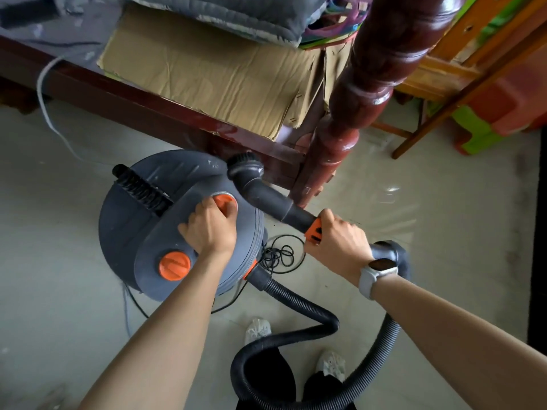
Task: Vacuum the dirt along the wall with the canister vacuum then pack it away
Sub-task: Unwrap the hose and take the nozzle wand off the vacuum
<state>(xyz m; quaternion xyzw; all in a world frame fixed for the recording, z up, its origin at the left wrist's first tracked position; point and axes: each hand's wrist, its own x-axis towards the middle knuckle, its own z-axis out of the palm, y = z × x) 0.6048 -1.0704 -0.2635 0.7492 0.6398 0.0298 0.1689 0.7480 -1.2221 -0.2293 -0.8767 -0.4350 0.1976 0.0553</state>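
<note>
the left hand is wrapped around the handle on top of the grey vacuum standing on the floor by the bed frame, while the right hand grips the black wand, its round brush beside the bedpost.

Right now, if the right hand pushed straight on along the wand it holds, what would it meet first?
Probably the canister vacuum: the right hand aims the brush nozzle over its lid edge; the dark wooden bed frame lies beyond. Depth is unclear.

matt grey plastic canister, ribbed black hose, glossy varnished wood bedpost, creased cardboard
</note>
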